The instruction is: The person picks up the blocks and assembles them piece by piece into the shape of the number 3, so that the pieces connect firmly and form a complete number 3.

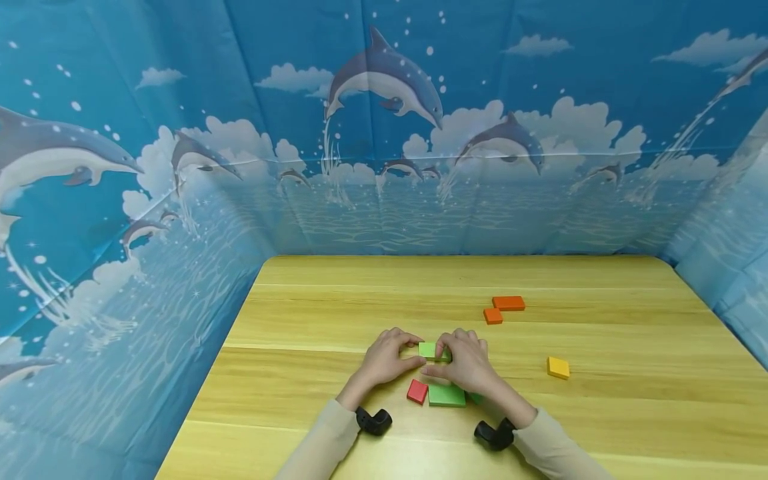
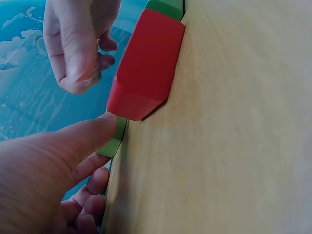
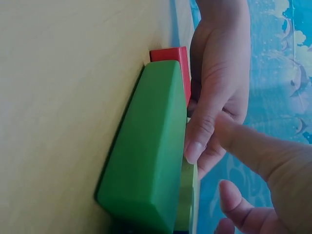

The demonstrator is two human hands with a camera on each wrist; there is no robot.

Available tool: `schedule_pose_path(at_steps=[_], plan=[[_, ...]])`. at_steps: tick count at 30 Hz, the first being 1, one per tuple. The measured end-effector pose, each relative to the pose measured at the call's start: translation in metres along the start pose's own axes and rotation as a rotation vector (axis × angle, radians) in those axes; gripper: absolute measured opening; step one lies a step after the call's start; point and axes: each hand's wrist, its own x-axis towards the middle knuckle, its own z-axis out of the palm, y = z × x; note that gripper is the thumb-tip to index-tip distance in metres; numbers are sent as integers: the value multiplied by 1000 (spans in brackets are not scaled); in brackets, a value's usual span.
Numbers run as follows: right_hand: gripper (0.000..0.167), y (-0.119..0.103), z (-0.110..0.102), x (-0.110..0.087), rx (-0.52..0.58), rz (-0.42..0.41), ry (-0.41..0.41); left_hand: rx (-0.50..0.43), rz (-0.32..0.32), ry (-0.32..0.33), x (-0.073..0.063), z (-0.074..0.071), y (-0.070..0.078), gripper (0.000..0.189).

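A light green block lies on the table between the two hands. My left hand pinches its left end, thumb on the near side and index finger on the far side. Over its right end is my right hand, thumb and index finger spread apart; the left wrist view shows a gap beneath these fingers. Nearer to me sit a small red block and a larger green block, side by side. Another green piece peeks out beside it, mostly hidden by the right wrist.
Farther back on the wooden table are a long orange block and a small orange block, close together. A yellow block lies to the right. A dolphin-print curtain stands behind the table.
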Motion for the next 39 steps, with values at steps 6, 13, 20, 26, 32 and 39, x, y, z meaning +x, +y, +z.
schedule_pose_path(at_steps=[6, 13, 20, 26, 32, 39], plan=[[47, -2, 2, -3, -30, -41, -34, -21, 1, -7, -1, -1, 0, 40], [49, -3, 8, -4, -74, -44, -23, -13, 8, -3, -2, -1, 1, 39], [50, -3, 8, -2, -82, -56, 5, 7, 1, 5, -1, 0, -1, 39], [35, 8, -7, -1, 99, -72, 141, 17, 25, 14, 0, 2, -3, 39], [17, 34, -49, -6, 256, -70, 400, 4, 18, 11, -1, 1, -1, 39], [27, 74, -96, -28, 247, 64, 442, -2, 5, 5, -2, 1, 0, 40]])
